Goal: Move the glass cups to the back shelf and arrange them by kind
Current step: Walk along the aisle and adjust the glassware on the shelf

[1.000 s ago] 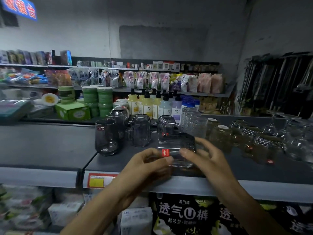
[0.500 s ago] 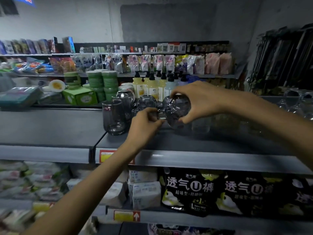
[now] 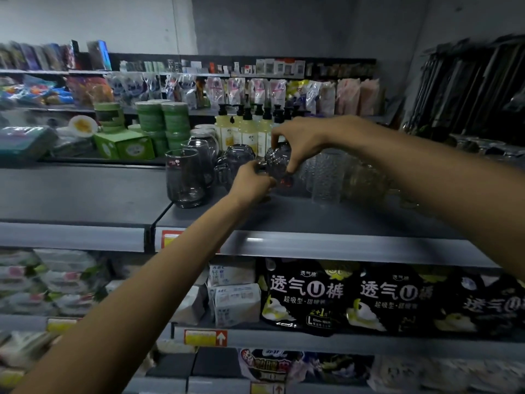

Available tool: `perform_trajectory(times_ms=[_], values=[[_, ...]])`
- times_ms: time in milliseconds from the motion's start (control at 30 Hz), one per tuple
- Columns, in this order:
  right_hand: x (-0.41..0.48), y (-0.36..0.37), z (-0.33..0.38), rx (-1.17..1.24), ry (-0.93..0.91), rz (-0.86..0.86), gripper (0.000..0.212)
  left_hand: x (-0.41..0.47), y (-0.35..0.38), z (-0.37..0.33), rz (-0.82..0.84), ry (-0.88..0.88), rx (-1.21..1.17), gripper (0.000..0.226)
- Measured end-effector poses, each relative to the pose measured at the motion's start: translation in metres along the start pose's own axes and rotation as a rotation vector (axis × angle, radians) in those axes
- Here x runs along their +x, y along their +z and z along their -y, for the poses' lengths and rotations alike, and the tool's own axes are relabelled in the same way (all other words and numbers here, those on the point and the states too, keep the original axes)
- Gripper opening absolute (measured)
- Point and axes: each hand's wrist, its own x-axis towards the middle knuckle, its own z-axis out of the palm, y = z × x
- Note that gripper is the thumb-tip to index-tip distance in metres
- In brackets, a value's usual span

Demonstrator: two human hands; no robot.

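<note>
Dark grey metal shelf point(image 3: 85, 194), top tier. On it, left of centre, stands a tall smoky-grey glass tumbler point(image 3: 184, 177), upright, with a second one just behind it. Just right of these is a smoky glass mug point(image 3: 235, 162), then the hands. Right of the hands is a row of clear dimpled glass cups point(image 3: 326, 174), blurred and close together. Behind the glassware are yellow pump bottles point(image 3: 247, 132), with stacked green round tins point(image 3: 162, 123) and a green cardboard box point(image 3: 122, 143) to the left. Black printed packs point(image 3: 306, 297) sit on the tier below.

The smoky textured glass cup point(image 3: 277, 163) is held at the far middle of the shelf, wedged between the mug and the clear cups, both touching or nearly so. The right hand point(image 3: 301, 140) grips it from above, fingers curled over the top. The left hand point(image 3: 250, 183) clasps its near-left lower side, fingers curled. The long axis is roughly vertical; I cannot tell which end is up, or whether it touches the shelf.
</note>
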Motion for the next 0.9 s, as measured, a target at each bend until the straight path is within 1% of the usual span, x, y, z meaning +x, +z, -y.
perform_trajectory(times_ms=[67,100,200,267,300,367,467,533,700,833,900], values=[[0.005,0.003,-0.003,-0.018,0.009,0.015,0.08,0.0,0.004,0.004,0.03,0.003,-0.02,0.038],[0.006,0.005,-0.004,-0.022,0.007,0.019,0.08,0.002,0.006,0.006,0.027,0.007,-0.031,0.046],[0.007,0.009,-0.007,-0.02,0.013,0.019,0.081,0.005,0.015,0.013,0.024,0.011,-0.009,0.062],[0.01,0.013,-0.01,-0.009,0.03,0.022,0.08,0.006,0.02,0.016,0.015,0.026,0.016,0.077],[0.013,0.015,-0.011,-0.005,0.035,0.029,0.08,0.009,0.023,0.018,0.009,0.037,0.04,0.078],[0.017,0.019,-0.013,0.0,0.042,0.048,0.08,0.008,0.026,0.017,-0.019,0.047,0.099,0.076],[0.022,0.022,-0.014,0.011,0.055,0.056,0.077,0.006,0.03,0.013,-0.035,0.044,0.183,0.061],[0.024,0.023,-0.016,0.03,0.066,0.061,0.076,0.007,0.033,0.014,-0.047,0.049,0.238,0.057],[0.028,0.024,-0.019,0.097,0.092,0.09,0.076,0.016,0.042,0.02,-0.077,0.014,0.271,0.042],[0.029,0.02,-0.024,0.156,0.104,0.135,0.074,0.017,0.047,0.02,-0.116,0.031,0.337,0.043],[0.031,0.01,-0.03,0.222,0.111,0.158,0.067,0.019,0.05,0.02,-0.138,0.027,0.385,0.047]])
